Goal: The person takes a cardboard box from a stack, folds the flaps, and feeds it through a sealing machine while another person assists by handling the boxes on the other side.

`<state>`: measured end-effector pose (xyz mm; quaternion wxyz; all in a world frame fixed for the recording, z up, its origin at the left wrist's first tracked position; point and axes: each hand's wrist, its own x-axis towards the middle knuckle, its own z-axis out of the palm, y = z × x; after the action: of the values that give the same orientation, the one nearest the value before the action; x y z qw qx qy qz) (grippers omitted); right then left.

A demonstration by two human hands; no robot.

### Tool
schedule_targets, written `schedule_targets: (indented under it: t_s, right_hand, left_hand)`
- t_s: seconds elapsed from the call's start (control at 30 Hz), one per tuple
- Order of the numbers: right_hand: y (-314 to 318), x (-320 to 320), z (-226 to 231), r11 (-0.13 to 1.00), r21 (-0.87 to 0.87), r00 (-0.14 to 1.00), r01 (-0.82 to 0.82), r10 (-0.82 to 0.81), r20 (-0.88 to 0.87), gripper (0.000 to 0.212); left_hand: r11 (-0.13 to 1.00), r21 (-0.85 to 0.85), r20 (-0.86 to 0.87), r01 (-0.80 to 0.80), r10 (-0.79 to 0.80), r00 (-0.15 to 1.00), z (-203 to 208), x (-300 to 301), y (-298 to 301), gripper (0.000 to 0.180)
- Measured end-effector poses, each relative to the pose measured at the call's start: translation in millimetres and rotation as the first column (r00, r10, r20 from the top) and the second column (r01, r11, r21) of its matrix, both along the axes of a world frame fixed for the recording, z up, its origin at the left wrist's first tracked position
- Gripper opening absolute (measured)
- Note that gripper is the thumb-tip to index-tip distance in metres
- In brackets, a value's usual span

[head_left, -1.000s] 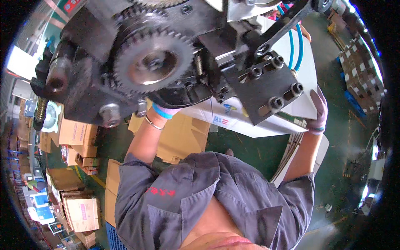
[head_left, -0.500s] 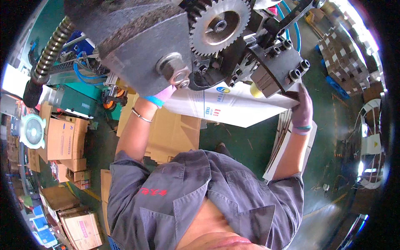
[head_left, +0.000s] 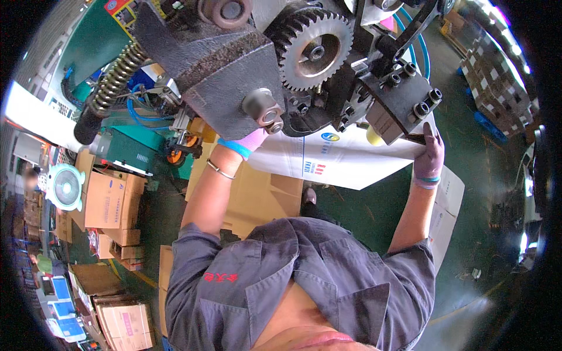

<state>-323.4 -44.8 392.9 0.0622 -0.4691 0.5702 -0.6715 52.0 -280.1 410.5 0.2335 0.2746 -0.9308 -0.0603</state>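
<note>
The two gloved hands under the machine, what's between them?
In the head view, a white printed sheet spans from the left hand to the right hand, passing under the dark machine block.

You're holding a white printed sheet above flat brown cardboard; brown boxes are stacking at your left.

Machine head and gear crowd above the white sheet — open room beneath (floor side).
</note>
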Motion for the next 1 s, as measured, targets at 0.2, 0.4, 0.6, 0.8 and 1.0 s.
schedule_targets:
  t_s: [0.2, 0.4, 0.6, 0.8, 1.0]
  right_hand:
    - [-7.0, 22.3, 25.4, 0.997, -0.041, 0.894, -0.065, 0.077, 0.441, 0.034]
    - [17.2, -13.5, 17.7, 0.982, -0.063, 0.796, 0.180, -0.108, 0.595, 0.040]
    - [66.6, -49.5, 50.5, 0.975, 0.085, 0.765, 0.204, -0.213, 0.607, 0.049]
    - [38.7, -76.1, 24.4, 0.998, 0.001, 0.989, 0.056, -0.056, 0.135, 0.029]
    - [125.4, -125.0, -32.7, 0.998, -0.068, 0.771, 0.015, 0.031, 0.636, 0.039]
  left_hand:
    - [0.908, -0.401, 0.025, -0.123, 0.145, 0.989, 22.7, -1.5, 14.7, 0.050]
    - [0.854, -0.496, -0.260, -0.155, 0.025, 0.965, -17.7, -14.7, 58.1, 0.044]
    - [0.945, 0.031, -0.290, -0.327, 0.321, 0.901, -135.5, 37.6, 92.8, 0.066]
    - [0.508, 0.844, -0.494, 0.172, 0.611, 0.619, -220.1, 67.6, -14.5, 0.068]
    - [0.585, 0.811, -0.289, 0.016, 0.376, 0.880, -154.8, -9.9, 75.8, 0.023]
